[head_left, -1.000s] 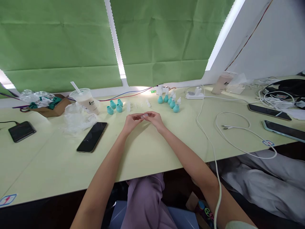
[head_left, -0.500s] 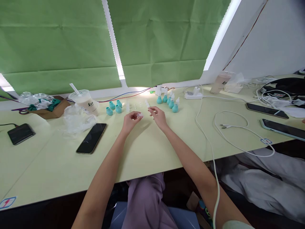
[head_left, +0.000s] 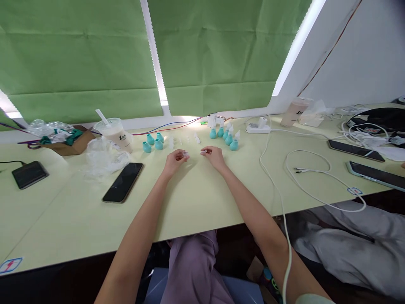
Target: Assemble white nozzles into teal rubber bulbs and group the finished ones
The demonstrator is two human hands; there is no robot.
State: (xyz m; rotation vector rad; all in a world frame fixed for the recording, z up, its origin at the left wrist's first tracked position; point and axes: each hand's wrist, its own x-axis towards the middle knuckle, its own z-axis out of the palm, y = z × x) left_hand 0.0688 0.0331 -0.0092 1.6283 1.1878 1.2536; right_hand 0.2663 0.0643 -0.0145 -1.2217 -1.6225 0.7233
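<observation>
My left hand (head_left: 174, 161) is closed, its thumb and fingers pinching a small translucent plastic piece (head_left: 186, 155). To its right, my right hand (head_left: 215, 157) pinches a smaller white plastic piece (head_left: 203, 152) at its fingertips. The two hands are apart, just above the table. Beyond them lie several tiny white parts (head_left: 197, 138) in short rows and some clear pieces (head_left: 171, 142). Behind my left hand stand several open turquoise bulbs (head_left: 158, 144). Past my right hand is a group of turquoise bulbs (head_left: 233, 145) with pointed translucent tips fitted on top.
A black phone (head_left: 123, 182), a drink cup (head_left: 114, 134), a plastic bag (head_left: 106, 156) and a cardboard box (head_left: 76, 145) are on the left. On the right are a power strip (head_left: 257, 128), a looped white cable (head_left: 306, 185) and two phones (head_left: 356, 150). Another person's legs (head_left: 348, 249) show below.
My right hand has drawn back toward me from the rows of tiny white parts, with a small white piece in its fingertips. The left hand keeps its pinch; the view has shifted slightly.
</observation>
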